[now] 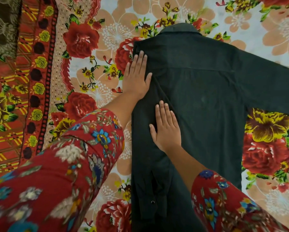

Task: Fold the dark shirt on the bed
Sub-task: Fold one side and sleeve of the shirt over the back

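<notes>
Dark shirt (204,101): lies back-up on the bed (106,164), collar (180,29) at the far end, left side folded inward.
Folded sleeve (153,190): runs down the shirt's near-left edge (one cuff button shows).
Outstretched sleeve (271,84): reaches right, past the frame edge.
Left hand (137,77): flat, fingers straight, pressing the shoulder fold; grips nothing.
Right hand (167,129): flat on the folded panel, fingers straight, holding nothing.
Floral sheet (240,19): under the shirt.
Red patterned cloth (23,81): at left, well apart from the shirt.
Obstruction: floral-sleeved forearms (56,173) hide the near bed.
</notes>
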